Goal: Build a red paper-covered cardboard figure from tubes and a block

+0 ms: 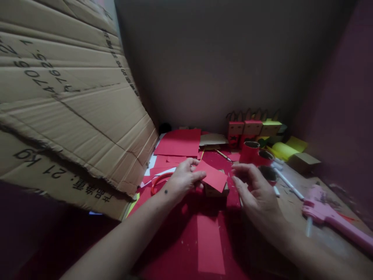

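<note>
One red card (214, 177) — edge pinched, left hand (186, 175) | right hand (256, 190) — half-parted, empty, gap to card

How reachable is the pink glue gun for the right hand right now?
Likely yes: the right hand appears to hold nothing, and the pink glue gun lies uncovered to its right, handle running toward the picture's right edge.

both forearms (125, 241) are bare, the left bearing a small round dark spot (166, 191).

red paper (212, 177); smooth, tilted; over small cardboard box (211, 191)
</note>
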A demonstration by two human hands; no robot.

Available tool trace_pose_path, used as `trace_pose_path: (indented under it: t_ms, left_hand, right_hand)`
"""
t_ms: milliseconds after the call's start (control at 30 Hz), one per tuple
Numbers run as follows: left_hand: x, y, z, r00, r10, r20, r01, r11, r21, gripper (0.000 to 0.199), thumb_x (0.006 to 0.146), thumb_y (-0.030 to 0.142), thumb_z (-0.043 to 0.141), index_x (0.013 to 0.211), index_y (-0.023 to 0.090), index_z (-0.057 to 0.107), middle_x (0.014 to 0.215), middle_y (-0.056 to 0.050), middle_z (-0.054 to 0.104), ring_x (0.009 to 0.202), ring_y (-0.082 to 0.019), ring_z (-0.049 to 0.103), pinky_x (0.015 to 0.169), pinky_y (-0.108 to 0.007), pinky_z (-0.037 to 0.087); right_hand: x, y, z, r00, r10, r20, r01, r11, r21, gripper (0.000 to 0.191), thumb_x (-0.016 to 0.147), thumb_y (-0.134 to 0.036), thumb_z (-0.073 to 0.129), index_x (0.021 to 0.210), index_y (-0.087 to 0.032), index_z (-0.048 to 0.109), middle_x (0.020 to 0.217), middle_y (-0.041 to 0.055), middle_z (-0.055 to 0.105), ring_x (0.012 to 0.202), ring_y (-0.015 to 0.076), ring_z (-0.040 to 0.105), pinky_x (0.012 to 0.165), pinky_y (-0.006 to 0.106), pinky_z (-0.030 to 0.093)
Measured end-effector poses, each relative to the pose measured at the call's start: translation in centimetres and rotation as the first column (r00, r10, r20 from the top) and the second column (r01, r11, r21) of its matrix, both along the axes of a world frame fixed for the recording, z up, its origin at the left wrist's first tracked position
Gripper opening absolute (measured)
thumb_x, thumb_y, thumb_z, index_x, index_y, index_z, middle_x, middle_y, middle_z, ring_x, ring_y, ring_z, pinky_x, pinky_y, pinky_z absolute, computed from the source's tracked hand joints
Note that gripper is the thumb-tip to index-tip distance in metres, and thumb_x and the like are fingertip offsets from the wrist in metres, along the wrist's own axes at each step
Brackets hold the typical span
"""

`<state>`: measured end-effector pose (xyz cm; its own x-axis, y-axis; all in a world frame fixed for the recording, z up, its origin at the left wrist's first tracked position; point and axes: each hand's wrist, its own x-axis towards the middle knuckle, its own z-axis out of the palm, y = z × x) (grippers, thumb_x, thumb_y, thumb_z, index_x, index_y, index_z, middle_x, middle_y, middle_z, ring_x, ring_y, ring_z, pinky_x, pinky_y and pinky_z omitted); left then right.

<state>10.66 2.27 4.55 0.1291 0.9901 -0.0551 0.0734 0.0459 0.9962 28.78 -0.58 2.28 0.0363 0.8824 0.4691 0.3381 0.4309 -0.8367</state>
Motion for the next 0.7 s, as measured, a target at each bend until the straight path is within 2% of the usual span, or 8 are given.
trace_pose_path:
  t_ms: [67,167,300,400,500,700]
  left_hand:
    - [-0.1,0.3,-0.3,1.0,-0.014,-0.002,0.014,1.0,-0.016,0.031,0.069,0.022,0.065,0.095,0.017,0.05,0.057,0.005,0.057,0.041,-0.008,0.051,0.04,-0.018,0.03]
    - [-0.4,1.1,-0.3,0.996,-0.092,-0.008,0.092,0.995,-0.038,0.031,0.066,0.022,0.069,0.092,0.017,0.053,0.057,0.004,0.057,0.041,-0.007,0.049,0.042,-0.018,0.03]
    - [-0.5,3.1,0.3,0.979,-0.196,-0.062,0.194,0.98,-0.044,0.028,0.061,0.019,0.073,0.085,0.016,0.059,0.054,0.004,0.059,0.041,-0.006,0.047,0.042,-0.018,0.028]
    - [-0.2,4.6,0.2,0.961,-0.24,-0.136,0.239,0.971,-0.024,0.03,0.061,0.019,0.073,0.088,0.016,0.063,0.052,0.004,0.059,0.041,-0.008,0.047,0.042,-0.019,0.031]
    - [0.1,5.7,-0.2,0.938,-0.25,-0.241,0.26,0.966,0.007,0.028,0.061,0.016,0.071,0.088,0.013,0.067,0.049,0.004,0.057,0.041,-0.008,0.046,0.043,-0.021,0.033]
    - [0.3,6.4,-0.4,0.884,-0.264,-0.385,0.312,0.948,0.065,0.03,0.063,0.019,0.069,0.093,0.013,0.07,0.055,0.003,0.059,0.054,-0.012,0.053,0.054,-0.024,0.039]
  right_hand:
    - [0.1,0.1,-0.4,0.995,-0.007,0.096,0.003,0.999,0.039,0.023,0.085,-0.024,0.051,0.108,-0.022,0.051,0.102,0.0072,0.056,0.096,0.0216,0.055,0.086,0.038,0.044]
    - [0.1,0.3,-0.9,0.984,0.056,0.167,-0.051,0.998,-0.036,0.04,0.081,-0.025,0.055,0.119,-0.022,0.046,0.119,0.01,0.053,0.113,0.0261,0.05,0.098,0.045,0.039]
    - [0.0,0.6,-1.4,0.967,0.243,0.08,-0.228,0.959,-0.166,0.073,0.074,-0.022,0.06,0.139,-0.021,0.028,0.14,0.013,0.039,0.13,0.0273,0.038,0.107,0.045,0.032]
    - [-0.2,0.9,-1.7,0.949,0.316,-0.013,-0.309,0.916,-0.256,0.091,0.068,-0.02,0.064,0.145,-0.02,0.016,0.146,0.0159,0.03,0.135,0.0285,0.031,0.109,0.045,0.031]
    - [-0.2,1.2,-1.8,0.947,0.314,-0.073,-0.321,0.902,-0.289,0.09,0.068,-0.021,0.064,0.144,-0.023,0.016,0.143,0.0145,0.034,0.134,0.0273,0.034,0.109,0.047,0.029]
    - [-0.2,1.7,-2.1,0.945,0.28,-0.167,-0.319,0.902,-0.291,0.075,0.071,-0.026,0.063,0.138,-0.023,0.03,0.136,0.0122,0.042,0.132,0.0237,0.037,0.108,0.043,0.032]
